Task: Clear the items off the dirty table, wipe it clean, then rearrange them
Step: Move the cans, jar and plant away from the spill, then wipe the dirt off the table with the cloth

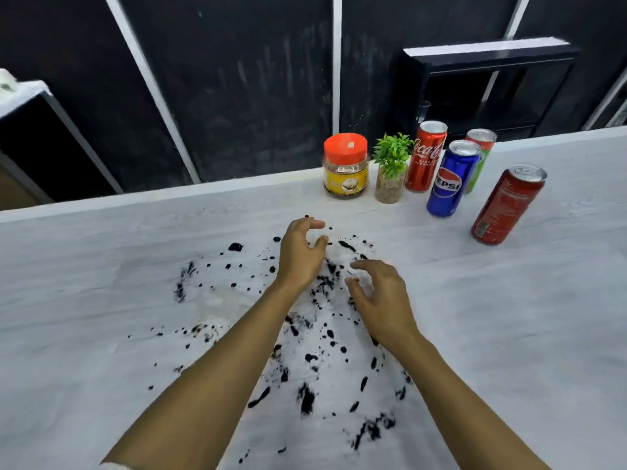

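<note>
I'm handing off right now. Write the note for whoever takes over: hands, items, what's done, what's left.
Left hand and right hand: both empty, fingers loosely curled, over the black stains mid-table.
Jar, plant, Coca-Cola can, Pepsi can, green can and red can stand grouped at the far right, off the stains.
Done: stained area cleared. Left: wipe the table, rearrange items. No cloth in view.
</note>
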